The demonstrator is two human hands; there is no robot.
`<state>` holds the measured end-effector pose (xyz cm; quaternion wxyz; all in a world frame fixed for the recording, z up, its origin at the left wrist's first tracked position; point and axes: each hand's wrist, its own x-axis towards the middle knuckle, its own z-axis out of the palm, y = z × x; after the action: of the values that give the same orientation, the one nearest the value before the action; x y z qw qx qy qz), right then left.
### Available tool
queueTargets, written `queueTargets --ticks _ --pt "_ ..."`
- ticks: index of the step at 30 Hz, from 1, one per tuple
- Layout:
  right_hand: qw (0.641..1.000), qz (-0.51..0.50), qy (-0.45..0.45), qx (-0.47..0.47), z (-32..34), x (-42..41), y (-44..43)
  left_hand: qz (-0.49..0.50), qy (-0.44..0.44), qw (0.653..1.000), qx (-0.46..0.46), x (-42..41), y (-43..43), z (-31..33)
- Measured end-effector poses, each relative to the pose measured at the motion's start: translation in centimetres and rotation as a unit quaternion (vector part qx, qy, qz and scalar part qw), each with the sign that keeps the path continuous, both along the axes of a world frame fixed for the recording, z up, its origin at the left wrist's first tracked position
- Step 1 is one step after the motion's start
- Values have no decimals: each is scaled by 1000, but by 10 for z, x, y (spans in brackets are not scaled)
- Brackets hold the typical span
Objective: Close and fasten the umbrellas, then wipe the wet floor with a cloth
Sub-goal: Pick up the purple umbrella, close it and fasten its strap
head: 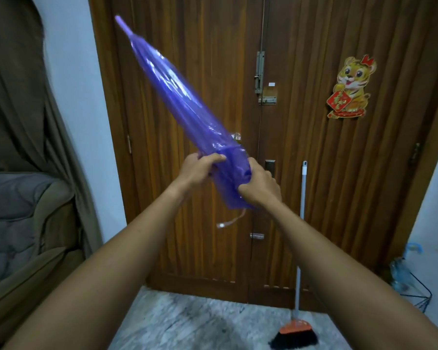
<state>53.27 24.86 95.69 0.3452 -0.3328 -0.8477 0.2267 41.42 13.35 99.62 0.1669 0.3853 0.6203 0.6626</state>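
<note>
- The folded purple umbrella slants from frame centre toward the upper left.
- Left hand fingers curl round its lower canopy.
- Right hand fingers clench the bunched plastic.

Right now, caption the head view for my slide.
Left hand and right hand grip a closed purple umbrella, tip up-left, before a wooden door; a broom leans there.

Bare forearms, bare hands.
</note>
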Motion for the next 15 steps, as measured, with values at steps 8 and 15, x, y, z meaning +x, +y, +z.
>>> queueTargets --ticks 8,15 --pt "978 146 -145 -45 53 33 20 209 689 668 -189 -13 -22 -9" --pt "944 168 -282 33 71 40 8 194 687 672 -197 -14 -14 -23"
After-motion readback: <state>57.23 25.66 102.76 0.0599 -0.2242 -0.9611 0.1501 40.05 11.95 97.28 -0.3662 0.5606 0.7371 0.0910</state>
